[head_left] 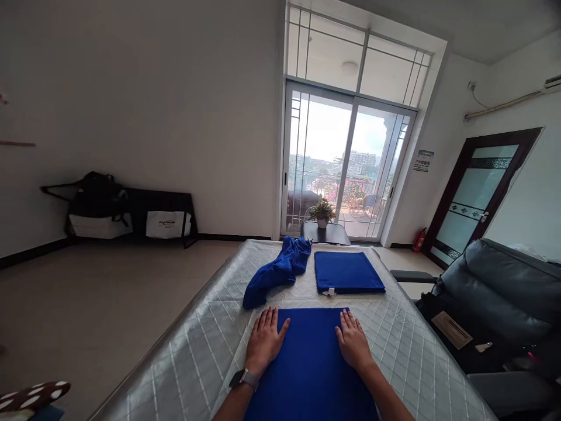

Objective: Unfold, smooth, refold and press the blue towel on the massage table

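A blue cloth [311, 362] lies spread flat on the quilted grey table [193, 362] right in front of me. My left hand [264, 340] rests flat on its left edge, fingers stretched out; a watch is on that wrist. My right hand [353, 342] lies flat on the cloth's right side, fingers also extended. Farther back, a neatly folded blue cloth [347, 271] with a small white tag sits at the right. A crumpled blue cloth [278, 270] lies to its left.
Beyond the table stands a small dark stand with a potted plant [322, 213] before glass sliding doors [346, 169]. A dark leather sofa [495, 292] is at the right. Bags on a black rack [127, 213] line the left wall. A red fire extinguisher [419, 240] stands by a door.
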Available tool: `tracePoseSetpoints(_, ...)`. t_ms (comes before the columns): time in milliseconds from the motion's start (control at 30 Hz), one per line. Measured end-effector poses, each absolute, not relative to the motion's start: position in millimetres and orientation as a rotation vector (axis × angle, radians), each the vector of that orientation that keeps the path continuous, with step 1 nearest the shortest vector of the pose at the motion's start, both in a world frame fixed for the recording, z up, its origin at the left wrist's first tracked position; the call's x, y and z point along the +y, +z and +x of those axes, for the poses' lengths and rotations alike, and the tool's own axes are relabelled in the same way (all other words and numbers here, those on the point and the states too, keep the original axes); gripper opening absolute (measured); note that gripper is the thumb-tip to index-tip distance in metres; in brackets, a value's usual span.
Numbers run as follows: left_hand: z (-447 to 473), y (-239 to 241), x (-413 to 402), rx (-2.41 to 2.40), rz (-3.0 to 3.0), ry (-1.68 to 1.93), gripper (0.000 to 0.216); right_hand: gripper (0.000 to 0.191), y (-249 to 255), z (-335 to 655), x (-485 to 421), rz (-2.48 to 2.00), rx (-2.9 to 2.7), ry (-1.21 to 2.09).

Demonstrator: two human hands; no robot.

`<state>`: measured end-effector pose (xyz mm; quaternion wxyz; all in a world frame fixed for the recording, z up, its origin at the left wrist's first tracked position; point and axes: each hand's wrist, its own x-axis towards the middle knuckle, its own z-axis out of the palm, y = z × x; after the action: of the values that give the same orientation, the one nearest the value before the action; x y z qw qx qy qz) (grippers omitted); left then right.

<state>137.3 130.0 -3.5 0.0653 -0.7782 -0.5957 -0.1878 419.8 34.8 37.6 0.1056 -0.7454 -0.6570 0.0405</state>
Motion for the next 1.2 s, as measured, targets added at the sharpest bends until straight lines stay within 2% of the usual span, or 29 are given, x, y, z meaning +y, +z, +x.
tracePoseSetpoints(400,142,4,124,-1.794,-2.319,-0.623,0.076,0.067,36,416,25,-2.229,-1.900,0.225)
tracePoseSetpoints(667,257,18,69,-1.273,-2.840,-0.676,0.061,0.065,34,418,24,-2.205,-1.931,0.238)
tracePoseSetpoints(800,289,12,55,-1.236,-2.911,-0.613,0.060,0.062,33,420,23,-2.175,-1.998,0.223)
tracePoseSetpoints(967,260,1,66,-1.394,-2.804,-0.532,0.063,0.066,37,418,23,-2.201,-1.928,0.253)
tracePoseSetpoints(1200,161,-12,99,-1.629,-2.571,-0.431,0.076,0.067,39,417,23,-2.205,-1.907,0.260)
